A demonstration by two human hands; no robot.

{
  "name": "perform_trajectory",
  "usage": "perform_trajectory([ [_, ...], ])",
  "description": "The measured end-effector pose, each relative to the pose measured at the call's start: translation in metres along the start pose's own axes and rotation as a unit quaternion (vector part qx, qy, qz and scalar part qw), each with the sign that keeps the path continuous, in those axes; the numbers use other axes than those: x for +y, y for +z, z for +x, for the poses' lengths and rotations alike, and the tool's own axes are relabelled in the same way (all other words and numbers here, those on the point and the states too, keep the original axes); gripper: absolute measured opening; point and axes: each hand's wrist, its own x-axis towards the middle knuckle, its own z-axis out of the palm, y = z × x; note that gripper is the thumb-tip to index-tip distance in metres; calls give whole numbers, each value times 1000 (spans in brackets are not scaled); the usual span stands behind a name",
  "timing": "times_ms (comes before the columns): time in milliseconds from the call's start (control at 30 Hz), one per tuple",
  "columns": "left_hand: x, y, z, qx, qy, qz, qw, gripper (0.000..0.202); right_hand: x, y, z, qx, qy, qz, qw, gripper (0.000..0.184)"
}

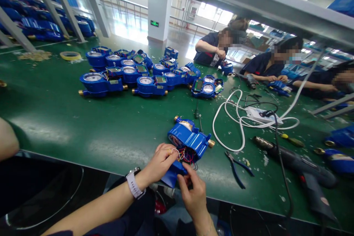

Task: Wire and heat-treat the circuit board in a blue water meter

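Note:
A blue water meter with brass pipe ends lies tilted on the green bench, its wiring side facing me. Red, white and dark wires come out of it. Just below sits a blue plastic cover at the bench's front edge. My left hand, with a watch on the wrist, is closed on the cover's upper left side beside the wires. My right hand pinches the cover's right side between thumb and fingers. The fingertips of both hands are partly hidden.
Pliers, a heat gun, a screwdriver and a power strip with a looped white cable lie to the right. Several blue meters stand farther back, near a tape roll. Co-workers sit across the bench.

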Motion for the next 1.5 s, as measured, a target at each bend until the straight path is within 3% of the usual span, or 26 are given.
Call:
perform_trajectory([
  [300, 16, -34, 26, -150, 33, 124, 980, 10, 0, 0, 2, -10, -22, -5, 1000, 29],
  [433, 29, -42, 39, -174, 72, 205, 961, 7, 0, 1, 2, -3, -23, -7, 1000, 29],
  [667, 37, -41, 48, -235, 192, 355, 884, 14, 4, 3, -1, -2, -41, -15, 999, 29],
  [833, 34, -38, 46, -218, 263, 404, 849, 19, 15, 10, -7, 14, -44, -11, 999, 31],
  [1033, 29, -33, 41, -196, 287, 422, 837, 19, 34, 25, -19, 54, -11, -5, 998, 30],
  [1133, 39, -43, 39, -210, 270, 426, 837, 20, 34, 26, -21, 67, -4, 0, 998, 29],
  [1233, 55, -64, 43, -220, 238, 359, 875, 31, 30, 25, -19, 71, -5, 0, 997, 29],
  [1333, 63, -81, 58, -167, 232, 283, 916, 32, 26, 23, -16, 73, 2, 14, 997, 28],
  [1400, 60, -83, 73, -160, 276, 277, 906, 32, 26, 23, -15, 81, 6, 22, 996, 28],
  [1500, 46, -73, 98, -239, 322, 309, 863, 70, 29, 23, -14, 112, 10, -5, 994, 26],
])
